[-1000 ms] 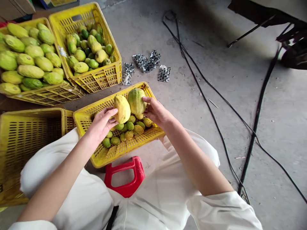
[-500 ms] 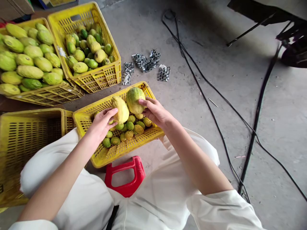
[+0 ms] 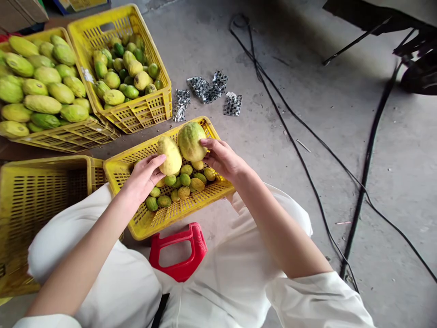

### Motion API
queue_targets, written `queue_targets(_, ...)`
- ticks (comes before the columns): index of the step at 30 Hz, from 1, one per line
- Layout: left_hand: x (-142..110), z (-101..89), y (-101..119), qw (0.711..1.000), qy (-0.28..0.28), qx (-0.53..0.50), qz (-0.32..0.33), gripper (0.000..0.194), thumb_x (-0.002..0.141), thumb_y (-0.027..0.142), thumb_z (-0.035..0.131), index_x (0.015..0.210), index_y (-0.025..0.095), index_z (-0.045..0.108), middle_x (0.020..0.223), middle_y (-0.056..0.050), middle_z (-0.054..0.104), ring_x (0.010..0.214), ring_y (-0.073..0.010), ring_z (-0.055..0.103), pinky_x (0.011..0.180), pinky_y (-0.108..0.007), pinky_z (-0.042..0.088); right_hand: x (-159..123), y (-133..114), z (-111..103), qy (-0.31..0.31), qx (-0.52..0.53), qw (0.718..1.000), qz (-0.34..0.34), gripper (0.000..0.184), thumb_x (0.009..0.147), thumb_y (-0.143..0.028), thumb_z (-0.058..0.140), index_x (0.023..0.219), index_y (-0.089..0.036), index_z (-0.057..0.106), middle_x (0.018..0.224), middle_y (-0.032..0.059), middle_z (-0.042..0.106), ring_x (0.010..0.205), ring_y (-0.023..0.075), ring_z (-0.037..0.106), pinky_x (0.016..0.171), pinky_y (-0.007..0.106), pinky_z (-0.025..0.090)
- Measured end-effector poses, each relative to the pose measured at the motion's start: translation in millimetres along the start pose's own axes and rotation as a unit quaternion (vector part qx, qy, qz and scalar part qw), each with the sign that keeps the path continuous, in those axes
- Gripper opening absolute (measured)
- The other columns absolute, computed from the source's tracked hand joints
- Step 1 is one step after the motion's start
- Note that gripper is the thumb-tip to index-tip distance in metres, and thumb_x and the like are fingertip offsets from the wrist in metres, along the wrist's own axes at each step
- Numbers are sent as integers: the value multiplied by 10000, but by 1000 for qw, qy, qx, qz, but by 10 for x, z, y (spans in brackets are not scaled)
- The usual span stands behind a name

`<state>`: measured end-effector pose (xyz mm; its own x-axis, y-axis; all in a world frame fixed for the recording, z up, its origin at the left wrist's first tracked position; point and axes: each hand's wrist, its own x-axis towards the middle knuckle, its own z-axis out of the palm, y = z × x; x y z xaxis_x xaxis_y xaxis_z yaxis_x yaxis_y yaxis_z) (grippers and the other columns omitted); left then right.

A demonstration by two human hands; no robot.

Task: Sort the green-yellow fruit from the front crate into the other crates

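My left hand (image 3: 146, 175) is closed around a pale yellow, pear-shaped fruit (image 3: 170, 156), thumb on its near side. A rounder green-and-yellow fruit (image 3: 191, 141) sits in my right hand (image 3: 223, 159), the thumb pressed on its right side. Both fruits are held up side by side, almost touching, above a low yellow plastic crate (image 3: 167, 222). Several small green and yellow fruits (image 3: 184, 180) lie on the crate's slotted bottom. The exact kind of fruit I cannot tell.
Two yellow crates stand at upper left, one full of large yellow-green fruits (image 3: 44, 104), the other with smaller fruits (image 3: 131, 68). Another yellow crate (image 3: 41, 182) is by my left knee. A red plastic frame (image 3: 177, 255), foil packs (image 3: 208, 86) and black cables (image 3: 290, 114) are around.
The round fruit has turned slightly in my right hand, showing a yellower side, and shifted a little left. The pear-shaped fruit has barely moved in my left hand.
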<state>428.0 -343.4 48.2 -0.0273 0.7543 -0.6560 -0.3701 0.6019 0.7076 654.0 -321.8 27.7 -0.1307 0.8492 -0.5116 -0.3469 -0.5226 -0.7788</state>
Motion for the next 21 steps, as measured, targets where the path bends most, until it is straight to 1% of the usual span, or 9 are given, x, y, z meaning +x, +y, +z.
queue_targets(3,9,-12,-4,1000,3,3,-1,380,649,327,1060,879,222,776,952,-73,840,1133,-332,831,886,-372,719,-5,-14,5,-15,5,1000,-9,431,731,-458,1033,965,-253,735,1071,65,885,1256,310,837,1129,432,711)
queue_targets(6,19,-26,-31,1000,15,5,-3,349,700,338,1038,896,226,773,905,-67,825,1064,-306,831,874,-362,695,3,-25,-3,-19,10,1000,-5,419,752,-457,1011,973,-247,724,1044,65,883,1234,315,843,1137,449,708)
queue_targets(10,20,-25,-62,1000,16,0,-13,353,684,345,1017,861,209,744,830,-38,798,900,-227,807,790,-290,637,19,-29,-19,-12,5,1000,16,329,844,-425,926,1013,-258,698,1021,48,860,1172,290,844,1095,444,717)
queue_targets(15,25,-6,-46,999,11,22,-31,366,653,328,1029,872,218,757,836,-14,810,839,-194,789,726,-251,602,40,-3,-38,-8,-4,1000,29,215,884,-383,838,983,-269,685,935,7,797,972,228,801,983,371,721)
queue_targets(18,37,-9,-37,998,15,36,-39,357,656,304,1032,892,232,773,876,-7,834,878,-201,807,765,-259,630,40,0,-50,-11,-21,999,32,209,868,-374,841,949,-274,676,890,-14,748,900,209,758,936,354,716)
queue_targets(21,36,1,-34,999,13,36,-37,315,703,306,1004,919,226,788,961,-49,867,1083,-263,848,905,-303,674,20,-5,-37,-26,-22,999,16,286,816,-406,898,924,-285,663,893,-9,745,955,234,777,963,373,720)
